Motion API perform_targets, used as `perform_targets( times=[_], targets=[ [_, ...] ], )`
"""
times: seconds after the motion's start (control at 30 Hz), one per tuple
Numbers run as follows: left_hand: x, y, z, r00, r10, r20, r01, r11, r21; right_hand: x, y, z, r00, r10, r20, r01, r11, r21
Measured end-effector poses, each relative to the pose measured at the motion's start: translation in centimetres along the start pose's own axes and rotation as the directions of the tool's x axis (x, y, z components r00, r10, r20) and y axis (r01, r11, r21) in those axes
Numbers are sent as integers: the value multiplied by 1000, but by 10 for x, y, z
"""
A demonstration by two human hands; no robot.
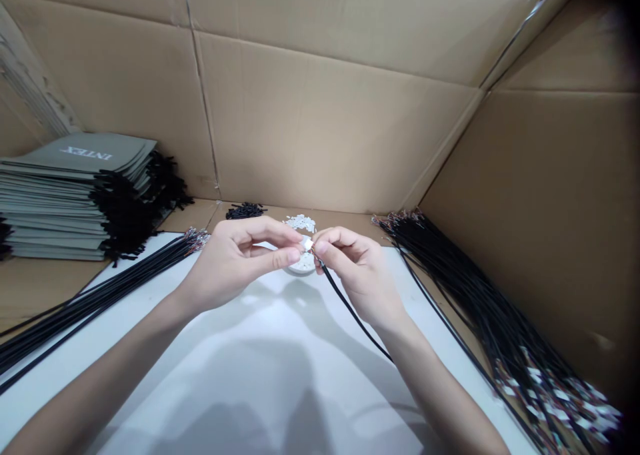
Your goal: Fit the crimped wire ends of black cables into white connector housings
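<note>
Between the thumb and index finger of my left hand (pixel 250 251) is a small white connector (pixel 308 244). My right hand (pixel 357 268) pinches the end of a black cable (pixel 347 306) by its thin coloured wires, right beside the connector. The wires meet or nearly touch the connector; whether they are inside it I cannot tell. From my right hand the cable runs down and passes behind my right wrist. Just under the fingertips stands a round white dish (pixel 302 265) with small white pieces in it, partly hidden by my hands.
Behind the dish lie loose white connectors (pixel 301 223) and a heap of short black pieces (pixel 246 211). Black cable bundles lie at left (pixel 115 278) and right (pixel 465 301). Stacked grey INTEX sheets (pixel 55 201) stand far left. Cardboard walls (pixel 320 121) enclose the white work surface (pixel 240 388).
</note>
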State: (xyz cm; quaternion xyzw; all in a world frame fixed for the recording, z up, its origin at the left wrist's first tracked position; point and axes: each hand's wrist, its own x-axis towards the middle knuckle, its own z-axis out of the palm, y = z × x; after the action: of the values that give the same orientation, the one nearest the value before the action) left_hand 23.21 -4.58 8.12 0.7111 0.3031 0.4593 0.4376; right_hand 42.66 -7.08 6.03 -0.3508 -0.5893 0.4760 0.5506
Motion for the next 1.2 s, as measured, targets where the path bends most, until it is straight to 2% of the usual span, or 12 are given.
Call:
perform_targets(
  times=[0.27,0.4,0.5,0.67,0.8,1.0,1.2],
  targets=[
    [0,-10,2,999,24,-28,-24,1000,-14,2,-1,0,983,166,78,-180,955,234],
    [0,-11,2,995,96,-21,-96,995,11,3,-3,1,965,237,112,-260,912,318],
    [0,-9,2,985,173,-13,-171,981,95,3,-4,1,953,277,124,-303,888,345],
    [-2,-3,1,960,281,-4,-268,921,283,3,-4,2,951,286,116,-308,884,350],
    [-4,-3,1,912,410,7,-380,837,393,3,-2,2,954,277,115,-299,884,360],
    [-4,-5,1,865,501,15,-451,766,459,2,-2,1,957,272,99,-289,891,349],
    [-5,-4,1,830,549,97,-517,692,505,2,-3,4,964,247,102,-267,896,356]
  ],
)
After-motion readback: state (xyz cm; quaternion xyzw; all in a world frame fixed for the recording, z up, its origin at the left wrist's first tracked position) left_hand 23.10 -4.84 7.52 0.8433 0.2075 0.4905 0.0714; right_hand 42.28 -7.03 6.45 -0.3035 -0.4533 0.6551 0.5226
